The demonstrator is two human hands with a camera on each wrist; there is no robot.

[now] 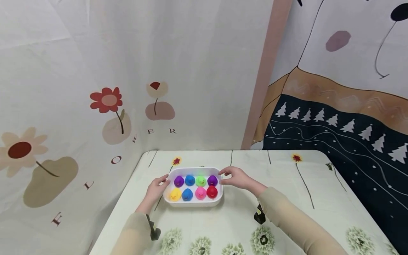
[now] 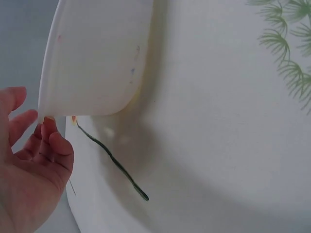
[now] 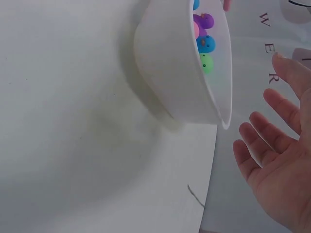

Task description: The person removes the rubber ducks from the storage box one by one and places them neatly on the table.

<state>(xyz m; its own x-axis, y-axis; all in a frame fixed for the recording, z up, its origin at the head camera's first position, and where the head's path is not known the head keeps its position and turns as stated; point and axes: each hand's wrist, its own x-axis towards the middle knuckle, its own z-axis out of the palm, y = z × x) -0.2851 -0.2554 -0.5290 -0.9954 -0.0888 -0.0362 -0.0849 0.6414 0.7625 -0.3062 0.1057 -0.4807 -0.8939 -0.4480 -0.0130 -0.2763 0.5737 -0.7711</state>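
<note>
Head cam's giving me pale cloth backdrop [image 1: 204, 71], red flower [image 1: 108, 100] plus letters [image 1: 172, 131] spelling FLOWER printed on it. Pinkish strip [image 1: 265, 71] down its right side, then dark navy patch [image 1: 338, 145] with white trees [image 1: 348, 126]. I've also got tablecloth [image 1: 229, 217], green dandelion-ish puffs [image 1: 262, 240] up close.

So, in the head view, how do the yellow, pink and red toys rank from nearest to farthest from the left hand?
From the left hand:
1. Yellow toy: left end of the front row.
2. Pink toy: third along that row.
3. Red toy: right end.
</note>
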